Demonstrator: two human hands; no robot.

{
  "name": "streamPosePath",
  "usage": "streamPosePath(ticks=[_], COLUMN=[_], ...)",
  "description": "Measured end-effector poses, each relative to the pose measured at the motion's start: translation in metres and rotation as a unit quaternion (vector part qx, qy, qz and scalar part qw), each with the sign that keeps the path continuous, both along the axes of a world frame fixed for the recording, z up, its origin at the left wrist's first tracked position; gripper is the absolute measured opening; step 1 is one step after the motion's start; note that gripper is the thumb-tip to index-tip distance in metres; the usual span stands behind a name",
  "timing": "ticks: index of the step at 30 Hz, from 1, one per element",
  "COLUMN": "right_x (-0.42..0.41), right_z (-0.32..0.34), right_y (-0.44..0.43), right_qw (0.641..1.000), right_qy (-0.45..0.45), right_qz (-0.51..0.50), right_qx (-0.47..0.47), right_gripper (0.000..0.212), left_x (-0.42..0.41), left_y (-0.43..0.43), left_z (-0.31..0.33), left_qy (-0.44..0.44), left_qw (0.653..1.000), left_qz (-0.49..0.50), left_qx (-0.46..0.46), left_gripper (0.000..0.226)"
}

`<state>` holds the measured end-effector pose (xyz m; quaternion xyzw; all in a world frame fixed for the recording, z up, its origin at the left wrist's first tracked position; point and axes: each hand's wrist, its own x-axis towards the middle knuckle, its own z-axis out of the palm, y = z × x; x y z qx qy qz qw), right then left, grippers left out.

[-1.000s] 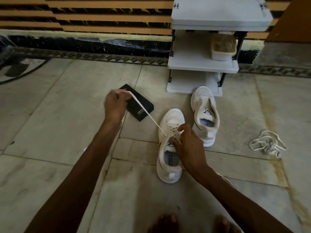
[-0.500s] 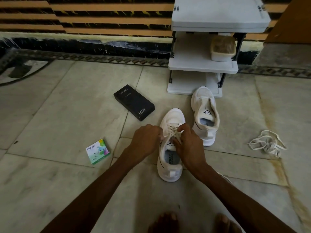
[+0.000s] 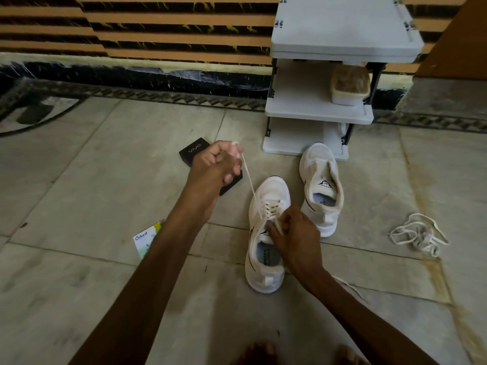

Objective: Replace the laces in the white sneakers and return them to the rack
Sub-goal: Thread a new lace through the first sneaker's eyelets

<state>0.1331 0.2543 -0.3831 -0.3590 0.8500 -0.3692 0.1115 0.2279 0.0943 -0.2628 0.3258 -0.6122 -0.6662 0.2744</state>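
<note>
1. Left hand [image 3: 214, 164], centre of frame, raised above the floor. Grip: thumb and forefinger pinch the end of a white lace [image 3: 249, 185]; the other fingers are loosely curled.
2. The lace runs taut, down and to the right, from that pinch to the eyelets of the near sneaker [image 3: 274, 188].
3. Near sneaker: white, upright on its sole on the marble floor [image 3: 79, 180], lower centre of frame, toe pointing to the top of the frame. The lower eyelets are laced in crossed rows.
4. Right hand [image 3: 295, 238] sits over the sneaker's tongue. Grip: fingers curled, thumb and fingertips pinching the lace at the top of the lacing.
5. Second white sneaker [image 3: 321, 185]: unlaced, upright, just right of the first and just in front of the rack's bottom shelf.
6. Shoe rack [image 3: 297, 101]: white, three shelves, upper right of frame, against the striped wall. A lidded container [image 3: 350, 85] stands on the middle shelf.
7. Loose heap of laces [image 3: 419, 235] on the floor at right, well apart from both sneakers.
8. Black Vivo box [image 3: 193, 151] lies partly hidden behind the left hand; an Odonil packet [image 3: 146, 238] shows beside the left forearm.
</note>
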Motion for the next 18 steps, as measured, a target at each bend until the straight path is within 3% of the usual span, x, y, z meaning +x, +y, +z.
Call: streamPosePath(ticks=[1,3,6,9,11,16,18], right_x=[-0.003,-0.009,-0.014,-0.020,-0.027,-0.038,-0.040], right_z=[0.000,0.002,0.006,0.005,0.003,0.004,0.006], right_y=[0.003,0.012,0.023,0.027,0.027,0.025,0.024], right_qw=[1.000,1.000,0.999,0.994,0.987,0.972,0.968], right_qy=[0.001,-0.013,-0.042,-0.102,-0.152,-0.229,-0.246], right_qz=[-0.002,-0.004,0.014,0.036,0.046,0.047,0.050], right_qx=[-0.002,0.000,0.013,-0.011,-0.016,0.006,0.012], right_gripper=[0.029,0.026,0.013,0.007,0.004,0.006,0.007], left_x=[0.000,0.000,0.002,-0.001,-0.003,-0.008,-0.012], left_y=[0.000,0.004,0.022,0.043,0.055,0.073,0.076], left_z=[-0.004,-0.015,-0.033,-0.050,-0.059,-0.079,-0.078], left_qy=[-0.061,-0.168,-0.261,-0.294,-0.315,-0.355,-0.387], left_qw=[0.997,0.978,0.932,0.918,0.905,0.904,0.888], left_qz=[0.010,0.007,-0.053,-0.140,-0.166,-0.098,-0.077], left_qx=[-0.036,-0.123,-0.246,-0.225,-0.235,-0.217,-0.238], left_gripper=[0.007,0.019,0.020,0.008,0.012,0.020,0.023])
